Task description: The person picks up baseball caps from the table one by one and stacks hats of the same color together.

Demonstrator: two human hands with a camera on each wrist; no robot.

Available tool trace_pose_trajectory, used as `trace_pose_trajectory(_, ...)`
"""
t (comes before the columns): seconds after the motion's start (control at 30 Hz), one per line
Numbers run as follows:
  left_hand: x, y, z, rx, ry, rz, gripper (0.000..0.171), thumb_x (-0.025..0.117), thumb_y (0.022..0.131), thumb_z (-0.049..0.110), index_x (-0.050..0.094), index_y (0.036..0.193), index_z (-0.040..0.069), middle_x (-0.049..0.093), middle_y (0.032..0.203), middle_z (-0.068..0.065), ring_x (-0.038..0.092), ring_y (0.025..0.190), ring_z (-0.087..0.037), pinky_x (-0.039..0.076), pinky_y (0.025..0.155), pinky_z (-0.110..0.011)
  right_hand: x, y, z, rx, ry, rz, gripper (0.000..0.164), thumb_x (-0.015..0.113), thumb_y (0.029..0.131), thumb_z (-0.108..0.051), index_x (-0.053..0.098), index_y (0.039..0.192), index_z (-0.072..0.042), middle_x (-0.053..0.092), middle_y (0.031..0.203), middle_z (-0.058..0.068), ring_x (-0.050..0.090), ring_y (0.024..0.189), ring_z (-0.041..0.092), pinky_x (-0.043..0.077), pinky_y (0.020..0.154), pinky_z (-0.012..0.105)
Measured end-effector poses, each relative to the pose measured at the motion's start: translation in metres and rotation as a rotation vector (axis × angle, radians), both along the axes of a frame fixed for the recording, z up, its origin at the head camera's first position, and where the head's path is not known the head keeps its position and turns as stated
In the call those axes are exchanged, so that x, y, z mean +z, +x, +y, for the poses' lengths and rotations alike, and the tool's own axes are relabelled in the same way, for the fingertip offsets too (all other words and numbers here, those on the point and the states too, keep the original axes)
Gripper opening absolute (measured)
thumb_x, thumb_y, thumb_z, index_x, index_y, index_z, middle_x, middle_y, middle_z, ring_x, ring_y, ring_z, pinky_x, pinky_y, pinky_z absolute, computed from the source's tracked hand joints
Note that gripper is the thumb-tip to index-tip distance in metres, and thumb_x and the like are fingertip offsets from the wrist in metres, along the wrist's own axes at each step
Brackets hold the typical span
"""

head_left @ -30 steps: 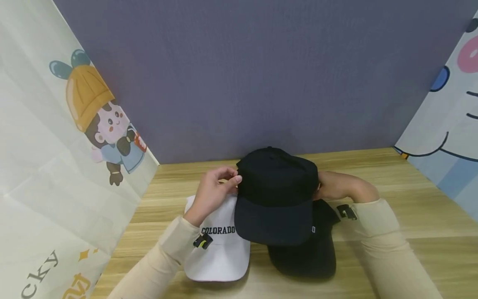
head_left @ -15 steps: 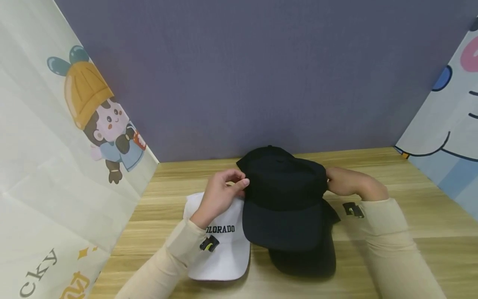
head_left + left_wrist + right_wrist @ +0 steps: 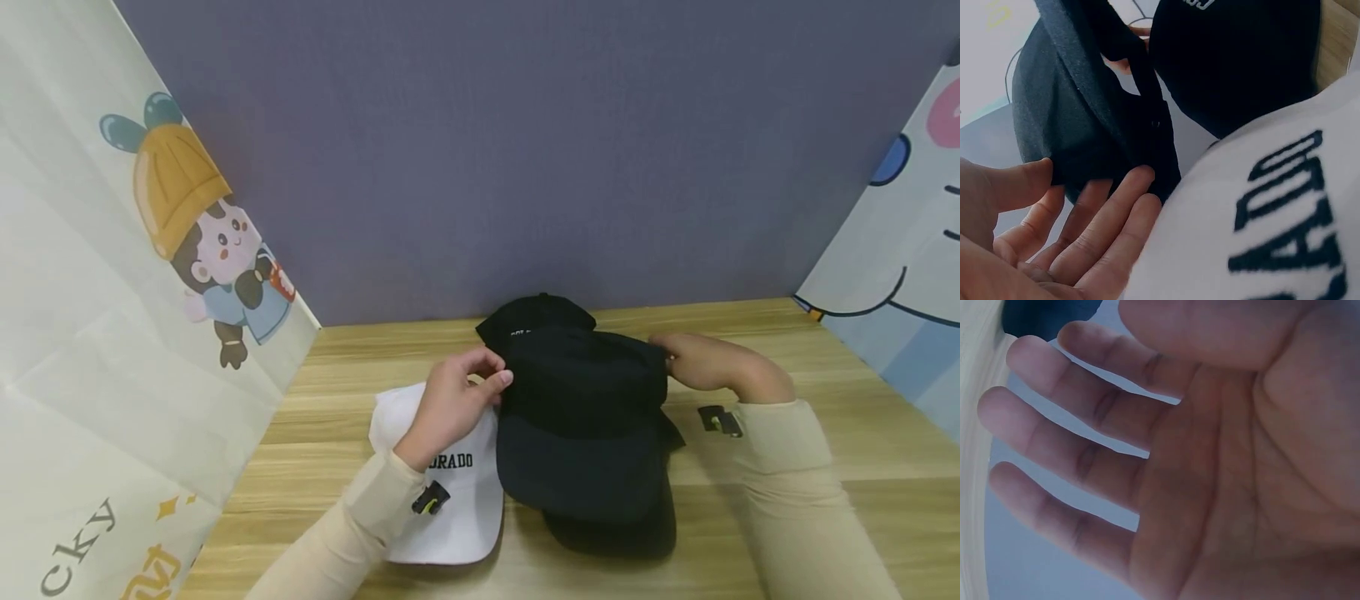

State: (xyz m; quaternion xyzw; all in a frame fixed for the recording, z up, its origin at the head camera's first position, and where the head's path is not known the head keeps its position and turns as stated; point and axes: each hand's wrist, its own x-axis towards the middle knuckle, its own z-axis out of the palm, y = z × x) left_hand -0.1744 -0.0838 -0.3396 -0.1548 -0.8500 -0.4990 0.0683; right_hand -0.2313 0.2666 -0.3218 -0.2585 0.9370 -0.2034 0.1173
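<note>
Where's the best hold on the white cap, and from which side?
Probably hold the white cap by its brim, from the near side: the brim juts that way with its front edge mostly uncovered, while a black cap crowds the crown's right.

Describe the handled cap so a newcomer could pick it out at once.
On the wood-grain table, below the dark panel, find the person's left hand and right hand. Between them is the central black cap, brim toward the person. Unlike the white cap, rear black cap and lower black cap, it has a hand at each side and overlaps both other black ones.
</note>
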Motion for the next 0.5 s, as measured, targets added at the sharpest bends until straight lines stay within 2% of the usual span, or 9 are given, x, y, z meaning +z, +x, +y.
trace_pose_trajectory(0.13,-0.002,0.003,0.006,0.002,-0.035,0.018,0.006,0.074,0.094,0.017,0.071,0.092,0.013,0.072,0.083,-0.003,0.072,0.068,-0.026,0.052,0.061,-0.026,0.001,0.0,0.0,0.004,-0.008,0.006,0.024,0.048,0.107,-0.013,0.063,0.118,0.001,0.068,0.115,0.017,0.064,0.107,0.034,0.051,0.087,0.05)
trace_pose_trajectory(0.33,-0.005,0.006,0.013,-0.019,-0.035,-0.019,0.005,0.072,0.096,0.016,0.07,0.093,0.012,0.072,0.086,-0.006,0.074,0.072,-0.03,0.054,0.066,-0.027,0.002,0.002,0.002,0.0,-0.008,0.005,0.04,0.048,0.108,-0.021,0.057,0.134,0.009,0.059,0.135,0.031,0.056,0.126,0.051,0.047,0.1,0.06)
trace_pose_trajectory(0.5,-0.009,0.008,0.018,-0.021,-0.03,-0.042,0.005,0.071,0.096,0.017,0.068,0.092,0.014,0.071,0.087,-0.005,0.075,0.074,-0.029,0.053,0.066,-0.027,0.001,0.001,0.007,-0.008,-0.019,0.032,0.038,0.048,0.108,-0.019,0.057,0.132,0.009,0.061,0.132,0.03,0.057,0.124,0.051,0.048,0.099,0.06)
